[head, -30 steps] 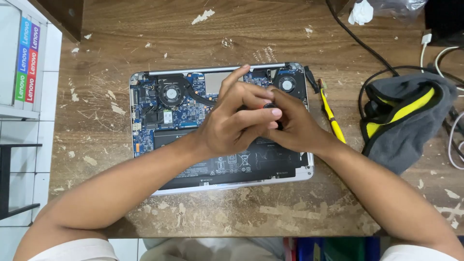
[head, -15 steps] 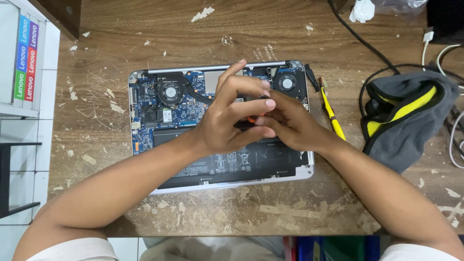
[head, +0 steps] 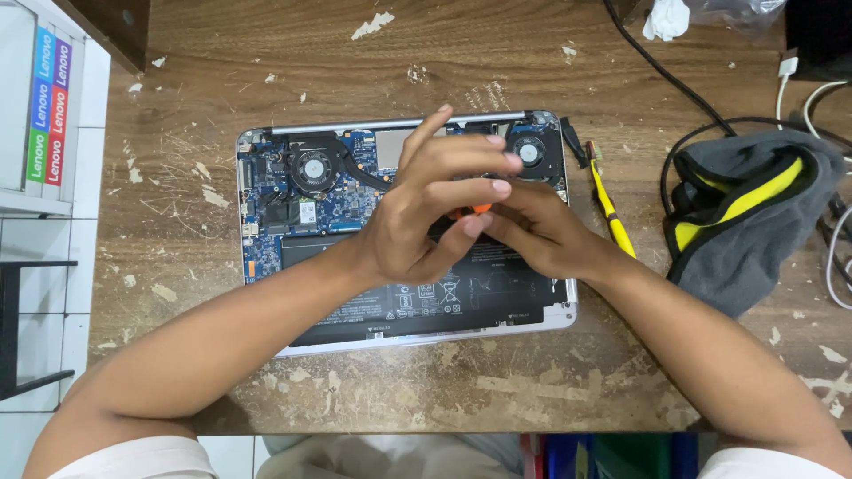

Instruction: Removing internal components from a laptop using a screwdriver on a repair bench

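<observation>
Over the opened laptop (head: 355, 213), both hands pinch an orange tool (head: 469, 211).

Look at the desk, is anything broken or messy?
Yes. The wooden table is badly worn, with pale chipped patches all over. The laptop lies with its cover off, fans and blue board bare. Both hands, left hand and right hand, pinch a small orange tool.
</observation>
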